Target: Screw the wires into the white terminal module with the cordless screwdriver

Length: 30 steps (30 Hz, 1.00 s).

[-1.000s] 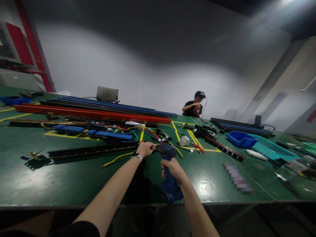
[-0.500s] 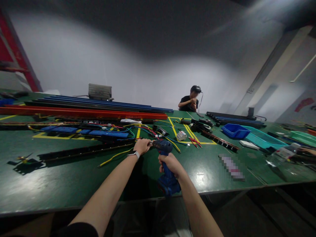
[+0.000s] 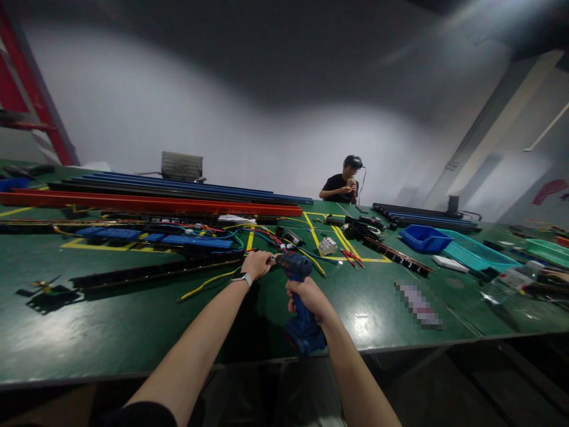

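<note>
Drill (image 3: 294, 265) stands upright near the front edge of the surface (image 3: 111, 332), my right hand (image 3: 309, 298) clenched round its grip and my left hand (image 3: 260, 263) closed on its nose, beside the end of the black rail (image 3: 151, 273). Work at that rail end looks under way; what is seated there I cannot tell.

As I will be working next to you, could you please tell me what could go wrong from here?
1. The left hand is curled right at the nose of the blue drill that the right hand grips. If the drill spins, that hand could be pinched.
2. Loose wires lie just beyond the nose and might get snagged.
</note>
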Available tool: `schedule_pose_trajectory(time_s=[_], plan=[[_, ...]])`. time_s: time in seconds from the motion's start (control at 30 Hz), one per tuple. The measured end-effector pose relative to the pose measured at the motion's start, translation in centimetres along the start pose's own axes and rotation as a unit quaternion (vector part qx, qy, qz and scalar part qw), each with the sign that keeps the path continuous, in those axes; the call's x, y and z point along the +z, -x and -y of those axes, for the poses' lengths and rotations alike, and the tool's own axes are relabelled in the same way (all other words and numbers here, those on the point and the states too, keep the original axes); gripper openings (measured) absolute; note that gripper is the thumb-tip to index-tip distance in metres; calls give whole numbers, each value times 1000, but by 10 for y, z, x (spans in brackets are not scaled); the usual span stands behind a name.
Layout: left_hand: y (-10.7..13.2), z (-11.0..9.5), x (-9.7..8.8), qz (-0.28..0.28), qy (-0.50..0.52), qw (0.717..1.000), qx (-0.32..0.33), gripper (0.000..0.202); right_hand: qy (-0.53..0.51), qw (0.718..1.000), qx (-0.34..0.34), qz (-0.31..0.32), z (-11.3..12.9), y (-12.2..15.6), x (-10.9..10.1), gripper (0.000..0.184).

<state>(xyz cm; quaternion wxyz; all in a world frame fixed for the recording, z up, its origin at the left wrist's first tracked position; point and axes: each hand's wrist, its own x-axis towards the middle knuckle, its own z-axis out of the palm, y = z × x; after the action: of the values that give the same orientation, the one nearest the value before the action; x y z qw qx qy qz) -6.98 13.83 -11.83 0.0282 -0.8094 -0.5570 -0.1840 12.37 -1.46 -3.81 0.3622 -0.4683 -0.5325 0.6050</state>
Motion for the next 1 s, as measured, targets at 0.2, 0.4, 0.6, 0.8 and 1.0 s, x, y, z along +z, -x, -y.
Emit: schedule_pose_trajectory(time_s=[0.2,0.4,0.6,0.8,1.0], plan=[[1,-1,-3,3,7,1000,-4,31,-2,1000,-2,-1,0,0,0,17],[1,-4,-7,11,17,1000,-15,32,-1,1000,7,-3,0,0,0,17],[2,-3,-6,11,13,1000,-10,33,-7,1000,2,-7,2,2,2,16],[2,-2,-5,1,4,1000,2,33,-7,1000,0,-5,2,3,2,15],[2,-3,-6,4,8,1000,-1,31,3,1000,-3,-5,2,4,3,16]])
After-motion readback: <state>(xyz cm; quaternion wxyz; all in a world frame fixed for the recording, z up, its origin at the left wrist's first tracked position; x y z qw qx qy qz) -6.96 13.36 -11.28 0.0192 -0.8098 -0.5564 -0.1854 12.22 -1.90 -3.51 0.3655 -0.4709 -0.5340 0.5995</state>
